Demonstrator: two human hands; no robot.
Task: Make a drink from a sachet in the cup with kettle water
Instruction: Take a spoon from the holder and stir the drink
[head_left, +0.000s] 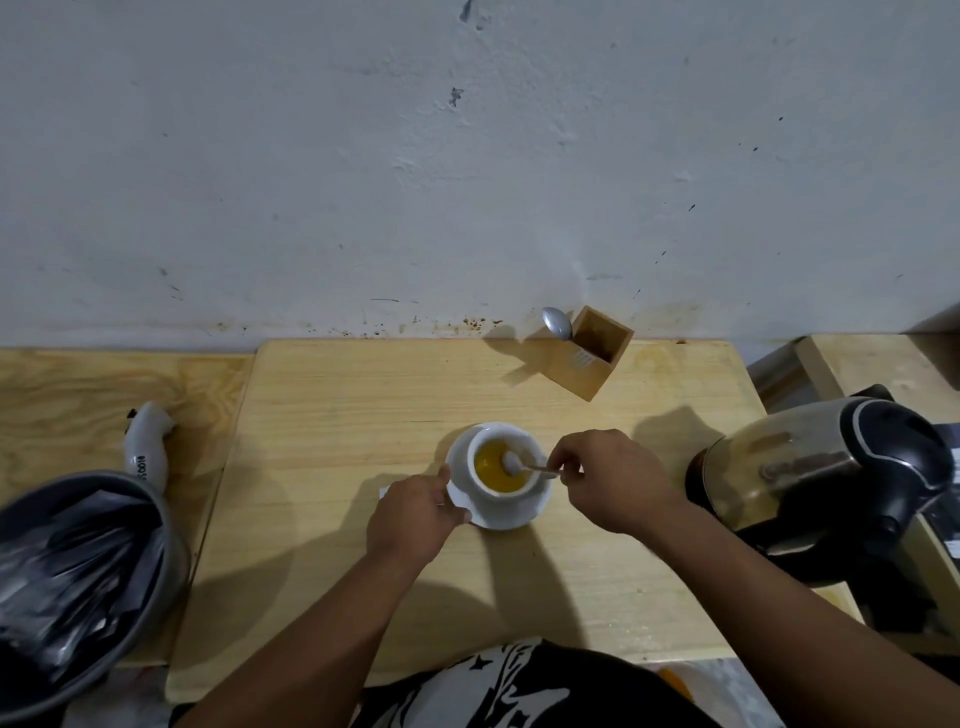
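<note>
1. The cup (503, 475) sits on its saucer (462, 499) in the middle of the desk (363, 395), already holding yellow-orange liquid.
2. The right hand (610, 480) pinches the handle of a spoon (524, 464) whose bowl is dipped in the drink.
3. The left hand (415, 514) grips the saucer's near edge, steadying it.
4. The kettle (826, 467) stands to the right, apart from the cup.
5. Judging by this, powder and water are in; stirring looks like the step in hand, with removing the spoon left.
</note>
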